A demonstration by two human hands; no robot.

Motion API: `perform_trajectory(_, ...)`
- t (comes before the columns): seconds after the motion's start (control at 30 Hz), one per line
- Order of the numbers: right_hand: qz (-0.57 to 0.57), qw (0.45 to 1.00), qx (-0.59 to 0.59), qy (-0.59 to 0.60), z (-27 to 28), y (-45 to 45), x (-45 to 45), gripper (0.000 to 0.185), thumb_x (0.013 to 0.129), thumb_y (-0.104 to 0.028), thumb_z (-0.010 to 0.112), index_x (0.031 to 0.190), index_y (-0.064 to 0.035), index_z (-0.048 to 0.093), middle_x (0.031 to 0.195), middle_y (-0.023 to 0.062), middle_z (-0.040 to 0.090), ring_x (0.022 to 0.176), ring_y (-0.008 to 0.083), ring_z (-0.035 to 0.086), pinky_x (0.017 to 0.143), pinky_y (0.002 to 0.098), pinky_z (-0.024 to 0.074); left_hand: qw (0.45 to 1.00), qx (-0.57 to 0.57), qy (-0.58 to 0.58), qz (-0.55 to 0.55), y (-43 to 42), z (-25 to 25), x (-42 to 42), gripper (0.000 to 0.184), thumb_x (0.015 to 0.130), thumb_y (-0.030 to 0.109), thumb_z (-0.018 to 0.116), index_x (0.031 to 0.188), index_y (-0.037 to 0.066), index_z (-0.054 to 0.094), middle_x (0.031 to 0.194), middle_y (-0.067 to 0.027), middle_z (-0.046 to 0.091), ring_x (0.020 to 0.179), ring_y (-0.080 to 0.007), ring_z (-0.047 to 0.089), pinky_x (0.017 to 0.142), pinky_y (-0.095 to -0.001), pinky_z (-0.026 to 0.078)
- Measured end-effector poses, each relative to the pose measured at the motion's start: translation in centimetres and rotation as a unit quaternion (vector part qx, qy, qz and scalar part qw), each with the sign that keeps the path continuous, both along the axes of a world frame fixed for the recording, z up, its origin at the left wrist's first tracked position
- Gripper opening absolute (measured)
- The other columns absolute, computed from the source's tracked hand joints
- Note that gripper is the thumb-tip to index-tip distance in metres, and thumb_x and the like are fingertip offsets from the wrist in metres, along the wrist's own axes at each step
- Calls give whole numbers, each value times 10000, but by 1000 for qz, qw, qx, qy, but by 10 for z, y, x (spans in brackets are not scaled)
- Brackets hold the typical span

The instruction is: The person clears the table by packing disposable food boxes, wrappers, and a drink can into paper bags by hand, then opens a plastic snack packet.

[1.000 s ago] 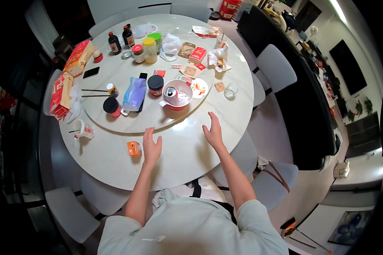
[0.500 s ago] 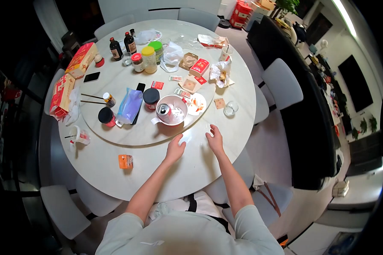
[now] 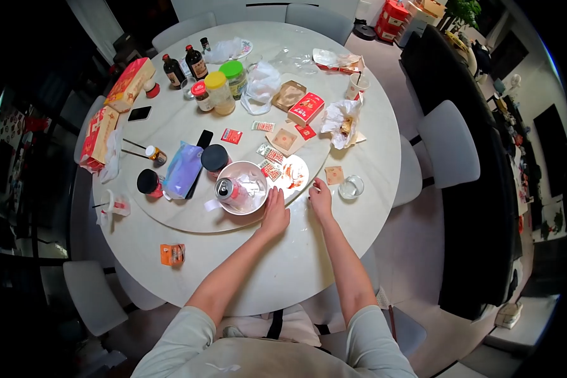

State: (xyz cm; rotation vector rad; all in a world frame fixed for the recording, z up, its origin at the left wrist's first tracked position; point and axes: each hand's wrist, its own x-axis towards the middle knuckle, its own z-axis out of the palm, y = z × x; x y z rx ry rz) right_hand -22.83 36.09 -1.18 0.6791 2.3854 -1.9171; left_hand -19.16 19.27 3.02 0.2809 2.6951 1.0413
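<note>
My left hand [image 3: 275, 213] is open, its fingers stretched along the right side of a white paper bucket [image 3: 256, 200]; they appear to touch it. A silver-topped drink can [image 3: 225, 188] stands tilted in the bucket among crumpled white scraps. My right hand [image 3: 320, 200] is half-curled and open with nothing visible in it, just right of a white round lid [image 3: 294, 174] smeared with red sauce. Torn sachets [image 3: 269, 153] lie behind the bucket. A dark-lidded jar [image 3: 215, 159] stands at its back left.
The raised turntable [image 3: 189, 217] carries a purple tissue pack [image 3: 184, 170], sauce jars [image 3: 219, 94], bottles and a red box [image 3: 306, 108]. A glass [image 3: 351, 187] stands right of my right hand. An orange carton [image 3: 172, 254] lies at the front left.
My left hand has moved to the bucket's right side. My right hand has come closer to the sauce-smeared lid. The camera view has shifted, and the bucket shows further left.
</note>
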Motion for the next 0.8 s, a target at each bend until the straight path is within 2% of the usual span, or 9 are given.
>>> perform_trajectory(0.2, -31, 987, -143, -72, 5, -11, -8, 430, 855, -10, 494, 1277, 6, 413, 1006, 71, 601, 777, 130, 601, 593, 257, 510, 996, -91, -3, -22, 6, 3, -4, 694, 805, 96, 550, 1384, -101, 222, 1467, -282, 179, 1388, -384, 147, 1136, -437, 146)
perform_trajectory(0.43, -54, 982, -171, -66, -1, -13, -4, 397, 849, 29, 446, 1245, 24, 406, 893, 111, 632, 618, 140, 617, 531, 250, 522, 995, -85, 11, -52, 7, 3, 5, 711, 786, 132, 597, 1375, -87, 265, 1460, -253, 230, 1383, -342, 194, 1137, -425, 158)
perform_trajectory(0.5, -60, 978, -195, -32, -6, -12, -2, 362, 858, -3, 444, 1219, 20, 449, 845, 84, 633, 586, 116, 590, 486, 236, 471, 997, -53, 35, -43, 1, -1, 6, 701, 782, 139, 607, 1363, -90, 290, 1441, -256, 268, 1371, -347, 222, 1133, -414, 176)
perform_trajectory(0.53, -36, 990, -131, -40, -4, -10, -2, 337, 858, -30, 462, 1192, 15, 485, 796, 46, 625, 551, 90, 549, 463, 227, 426, 998, -25, 48, -44, -3, 3, 10, 690, 776, 131, 607, 1355, -92, 305, 1428, -257, 293, 1363, -352, 240, 1131, -407, 189)
perform_trajectory(0.6, -70, 990, 100, 71, -55, -2, -7, 345, 850, -39, 482, 1189, 23, 493, 962, 80, 594, 718, 139, 555, 600, 286, 451, 999, 16, 9, -29, -8, 19, 16, 670, 775, 111, 597, 1352, -87, 319, 1422, -255, 304, 1354, -352, 256, 1126, -407, 206)
perform_trajectory(0.63, -98, 976, 161, 109, -32, -5, -6, 368, 843, -29, 492, 1208, 22, 485, 1039, 103, 573, 808, 169, 560, 669, 308, 462, 998, 32, 12, -48, -12, 20, 19, 655, 788, 111, 580, 1353, -89, 317, 1420, -258, 306, 1353, -351, 260, 1123, -401, 214)
perform_trajectory(0.7, -56, 943, 273, 181, 21, -9, -8, 425, 835, -23, 515, 1254, 20, 461, 1177, 139, 514, 1015, 229, 528, 852, 334, 441, 993, 96, 19, -60, -20, 33, 29, 634, 818, 133, 563, 1367, -67, 313, 1412, -249, 329, 1337, -343, 295, 1109, -387, 246)
perform_trajectory(0.73, -61, 954, 232, 180, 46, -18, -10, 442, 832, -21, 519, 1268, 18, 454, 1213, 159, 500, 1083, 246, 502, 898, 351, 419, 990, 120, 40, -64, -24, 47, 33, 606, 836, 148, 560, 1367, -43, 338, 1401, -235, 361, 1323, -330, 332, 1093, -387, 278)
perform_trajectory(0.8, -76, 970, 153, 174, 94, -36, -17, 478, 826, -15, 529, 1295, 14, 440, 1285, 199, 473, 1218, 282, 449, 989, 386, 375, 981, 168, -18, -97, -41, 81, 36, 539, 837, 142, 563, 1329, -17, 413, 1347, -209, 440, 1262, -316, 415, 1051, -386, 332)
